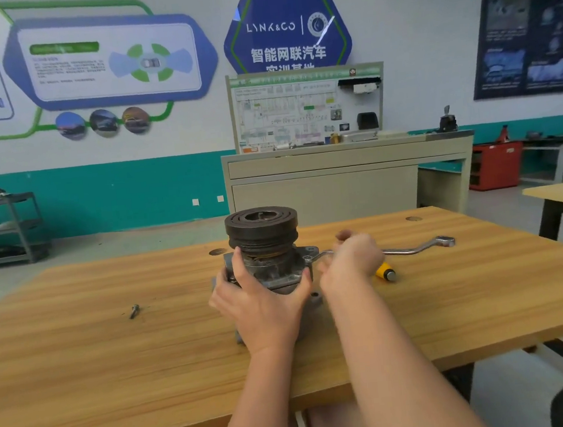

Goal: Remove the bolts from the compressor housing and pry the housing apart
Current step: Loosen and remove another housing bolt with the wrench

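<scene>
L grip clamps compressor, R grip blurred on wrench, hiding screwdriver; loose bolt well left.

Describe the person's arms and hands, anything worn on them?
Both forearms are bare as far as the picture shows, with no sleeves in view. The left hand and right hand wear no gloves. No watch, ring or bracelet is visible, though the right hand is motion-blurred, so small items there can't be ruled out.

We see the grey compressor housing upright on the wooden table, dark pulley uppermost; one loose bolt lies well left of it.
</scene>
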The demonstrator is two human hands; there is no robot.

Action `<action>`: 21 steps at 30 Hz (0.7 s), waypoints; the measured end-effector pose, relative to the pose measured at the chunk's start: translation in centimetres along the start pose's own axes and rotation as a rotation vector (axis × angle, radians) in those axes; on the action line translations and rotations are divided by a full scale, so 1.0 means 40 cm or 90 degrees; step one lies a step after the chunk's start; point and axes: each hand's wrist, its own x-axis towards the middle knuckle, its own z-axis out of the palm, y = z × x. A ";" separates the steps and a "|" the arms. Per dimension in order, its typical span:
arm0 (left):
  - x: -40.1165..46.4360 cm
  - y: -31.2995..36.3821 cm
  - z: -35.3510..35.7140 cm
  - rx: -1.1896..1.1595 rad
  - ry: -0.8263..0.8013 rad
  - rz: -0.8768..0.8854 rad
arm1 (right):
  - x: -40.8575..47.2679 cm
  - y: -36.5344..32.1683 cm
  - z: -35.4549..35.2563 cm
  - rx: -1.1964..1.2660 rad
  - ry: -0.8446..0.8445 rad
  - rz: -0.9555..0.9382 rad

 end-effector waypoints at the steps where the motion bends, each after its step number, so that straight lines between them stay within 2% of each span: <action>1: 0.003 -0.004 -0.005 -0.010 -0.005 0.004 | 0.003 -0.014 -0.011 0.014 -0.005 0.055; 4: 0.015 -0.033 -0.021 -0.066 -0.048 0.040 | 0.052 -0.050 -0.046 0.013 -0.102 0.204; 7: 0.025 -0.057 -0.034 -0.111 -0.110 0.061 | 0.095 -0.076 -0.061 -0.113 -0.251 0.335; 9: 0.027 -0.061 -0.034 -0.117 -0.106 0.067 | 0.120 -0.092 -0.054 -0.199 -0.295 0.366; 13: 0.024 -0.060 -0.030 -0.140 -0.078 0.063 | 0.138 -0.112 -0.040 -0.181 -0.356 0.386; 17: 0.021 -0.065 -0.023 -0.148 -0.059 0.061 | 0.140 -0.104 -0.050 -0.095 -0.427 0.324; 21: 0.019 -0.055 -0.023 -0.129 -0.052 0.066 | 0.139 -0.082 -0.042 -0.066 -0.385 0.210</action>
